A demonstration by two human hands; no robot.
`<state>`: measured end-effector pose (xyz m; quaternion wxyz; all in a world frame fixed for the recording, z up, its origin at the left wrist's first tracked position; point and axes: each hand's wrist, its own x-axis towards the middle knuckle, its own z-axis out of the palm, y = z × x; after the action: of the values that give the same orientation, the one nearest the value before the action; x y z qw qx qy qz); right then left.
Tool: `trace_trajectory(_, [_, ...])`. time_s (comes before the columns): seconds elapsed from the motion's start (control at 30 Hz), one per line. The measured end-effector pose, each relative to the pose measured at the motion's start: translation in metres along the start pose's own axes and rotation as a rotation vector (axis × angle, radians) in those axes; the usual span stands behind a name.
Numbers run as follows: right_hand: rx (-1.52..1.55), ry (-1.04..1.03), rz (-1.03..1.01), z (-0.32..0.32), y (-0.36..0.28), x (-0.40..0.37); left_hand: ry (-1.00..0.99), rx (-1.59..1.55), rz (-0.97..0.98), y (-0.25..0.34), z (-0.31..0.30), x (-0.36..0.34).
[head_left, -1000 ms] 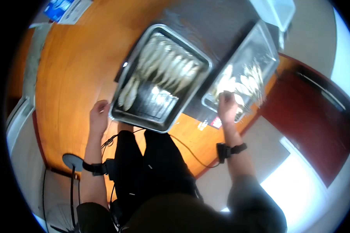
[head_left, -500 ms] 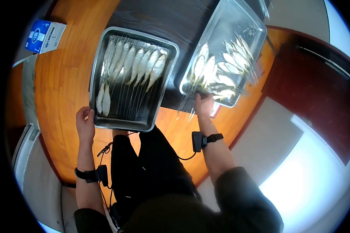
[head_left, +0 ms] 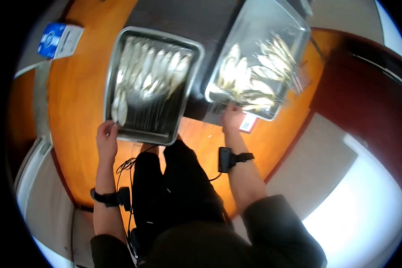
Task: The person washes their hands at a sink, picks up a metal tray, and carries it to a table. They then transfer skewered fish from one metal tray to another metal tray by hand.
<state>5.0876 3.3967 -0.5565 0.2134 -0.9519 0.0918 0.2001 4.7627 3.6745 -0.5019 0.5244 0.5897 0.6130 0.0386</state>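
Observation:
My left hand (head_left: 107, 137) is at the near left corner of a metal tray (head_left: 179, 119), fingers closed on its rim. In this tray lies a row of silvery fish (head_left: 148, 67) on thin skewers, with two more fish (head_left: 119, 107) nearer my hand. My right hand (head_left: 232, 118) is at the near edge of a second metal tray (head_left: 248, 27), its fingers closed beside the skewer ends. What they pinch is hidden. Several skewered fish (head_left: 265, 71) lie in that tray in overlapping bunches. The picture is blurred.
Both trays rest on a dark table (head_left: 176, 18). A blue and white box (head_left: 60, 41) stands at the far left. A red and white card (head_left: 247, 123) shows beside my right hand. Black cables (head_left: 128, 166) hang by my legs, over a wooden floor (head_left: 76, 111).
The view has shifted slightly and blurred. My left hand has moved a little inward over the tray's rim. My right hand stays at the second tray's near edge.

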Motion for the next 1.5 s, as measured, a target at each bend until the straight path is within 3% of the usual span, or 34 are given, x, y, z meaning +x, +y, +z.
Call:
trace_trajectory(0.03, [0.021,0.025,-0.064,-0.004,-0.002,-0.003,-0.003,0.012,0.019,-0.005,-0.008,0.000])
trace_trajectory(0.07, [0.068,0.007,0.042,-0.015,-0.023,-0.016,0.005,0.042,0.046,-0.010,-0.014,0.001])
trace_trajectory(0.1, [0.330,-0.009,0.110,-0.007,-0.005,-0.011,0.006,0.072,0.070,-0.011,-0.018,-0.001])
trace_trajectory(0.13, [0.226,0.060,0.065,-0.011,-0.004,-0.011,0.017,0.068,0.019,-0.001,-0.022,-0.007])
trace_trajectory(0.17, [0.374,0.004,0.160,-0.029,-0.033,-0.029,0.024,0.050,-0.024,0.007,-0.026,-0.009])
trace_trajectory(0.23, [0.132,0.190,-0.128,-0.035,-0.017,-0.032,0.054,0.028,-0.047,-0.004,-0.037,-0.008])
trace_trajectory(0.33, [0.100,0.204,-0.240,-0.069,-0.036,-0.062,0.058,0.018,-0.095,-0.016,-0.050,-0.013])
trace_trajectory(0.43, [0.007,0.107,-0.430,-0.092,-0.056,-0.078,0.073,-0.002,-0.076,-0.036,-0.060,-0.018])
trace_trajectory(0.5, [0.008,-0.218,-0.642,-0.101,-0.082,-0.084,0.083,-0.047,-0.102,-0.040,-0.065,-0.018])
trace_trajectory(0.53, [-0.184,-0.294,-0.753,-0.106,-0.105,-0.087,0.082,-0.069,-0.099,-0.045,-0.066,-0.017])
trace_trajectory(0.63, [-0.455,-0.490,-1.107,-0.086,-0.160,-0.086,0.070,-0.107,-0.110,-0.063,-0.071,-0.025])
trace_trajectory(0.9, [-0.944,-0.895,-1.571,0.016,-0.271,-0.098,0.112,-0.095,-0.238,-0.082,-0.082,-0.044])
trace_trajectory(0.97, [-0.963,-0.918,-1.727,0.038,-0.285,-0.101,0.112,-0.094,-0.284,-0.085,-0.079,-0.049])
trace_trajectory(1.2, [-1.273,-1.032,-1.815,0.084,-0.332,-0.117,0.140,-0.219,-0.308,-0.095,-0.067,-0.055])
trace_trajectory(1.5, [-1.244,-1.051,-1.975,0.099,-0.339,-0.120,0.128,-0.292,-0.301,-0.090,-0.055,-0.051])
